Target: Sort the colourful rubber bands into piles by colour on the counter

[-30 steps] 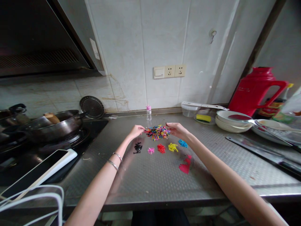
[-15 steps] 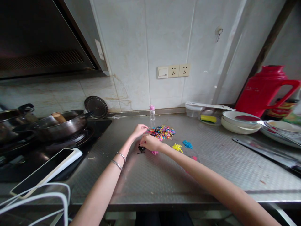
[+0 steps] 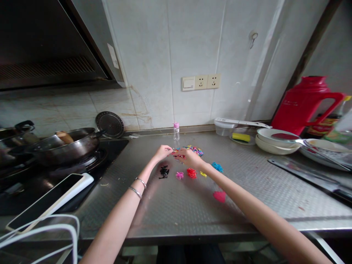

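Observation:
A mixed pile of small coloured rubber bands (image 3: 195,150) lies on the steel counter (image 3: 192,205), partly hidden behind my right hand. My left hand (image 3: 162,151) rests at the pile's left edge, its fingers pinched together. My right hand (image 3: 189,157) is over the pile's near side, fingers curled; what they hold I cannot make out. In front lie small sorted heaps: black bands (image 3: 164,171), pink bands (image 3: 179,175), red bands (image 3: 191,172), a bit of yellow bands (image 3: 203,174) beside my wrist, and blue bands (image 3: 217,167).
A pan (image 3: 59,145) sits on the stove at left, a phone (image 3: 46,200) near the front edge. A small bottle (image 3: 176,131) stands behind the pile. Bowls (image 3: 276,141), a sponge (image 3: 239,137), a red thermos (image 3: 304,104) and a knife (image 3: 310,179) are on the right.
My right hand went from the pile's right side down to the black heap, then back up onto the pile. My left hand stayed at the pile's left edge.

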Demonstrator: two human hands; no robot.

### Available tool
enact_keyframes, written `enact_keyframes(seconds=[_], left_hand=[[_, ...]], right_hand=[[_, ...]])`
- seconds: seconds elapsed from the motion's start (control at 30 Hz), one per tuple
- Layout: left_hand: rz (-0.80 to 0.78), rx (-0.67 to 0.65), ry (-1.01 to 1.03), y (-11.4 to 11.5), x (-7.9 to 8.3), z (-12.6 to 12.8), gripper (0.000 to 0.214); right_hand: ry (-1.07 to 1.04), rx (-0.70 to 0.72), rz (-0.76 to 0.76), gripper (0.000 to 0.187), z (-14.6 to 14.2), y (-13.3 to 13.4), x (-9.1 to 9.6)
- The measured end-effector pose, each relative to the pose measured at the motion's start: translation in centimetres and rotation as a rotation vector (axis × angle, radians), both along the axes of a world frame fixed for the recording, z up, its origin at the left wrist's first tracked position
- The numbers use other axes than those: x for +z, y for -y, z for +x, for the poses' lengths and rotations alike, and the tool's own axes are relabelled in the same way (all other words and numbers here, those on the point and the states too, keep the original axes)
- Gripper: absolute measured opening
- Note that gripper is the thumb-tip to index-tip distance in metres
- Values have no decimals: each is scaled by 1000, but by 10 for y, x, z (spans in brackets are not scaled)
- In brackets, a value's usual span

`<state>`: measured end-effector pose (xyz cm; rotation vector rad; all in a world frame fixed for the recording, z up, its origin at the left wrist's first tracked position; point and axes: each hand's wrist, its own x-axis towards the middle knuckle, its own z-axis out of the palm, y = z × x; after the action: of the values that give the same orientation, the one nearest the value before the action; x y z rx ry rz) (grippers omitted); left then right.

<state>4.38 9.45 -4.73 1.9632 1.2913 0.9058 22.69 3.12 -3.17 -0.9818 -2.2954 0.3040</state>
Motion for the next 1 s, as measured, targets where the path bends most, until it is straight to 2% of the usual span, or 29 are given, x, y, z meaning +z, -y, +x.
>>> enact_keyframes(seconds=[0.2, 0.33, 0.6, 1.0], left_hand=[[25, 28, -117, -2, -6, 2, 22], [33, -29, -128, 0, -8, 3, 17], [27, -69, -247, 7, -7, 5, 22], [91, -104, -287, 4, -12, 5, 17]], right_hand=[[-55, -318, -37, 27, 74, -22, -11], [-101, -414, -54, 27, 98, -28, -20], [-9, -493, -86, 27, 106, -30, -32], [61, -501, -46, 26, 107, -26, -28]])
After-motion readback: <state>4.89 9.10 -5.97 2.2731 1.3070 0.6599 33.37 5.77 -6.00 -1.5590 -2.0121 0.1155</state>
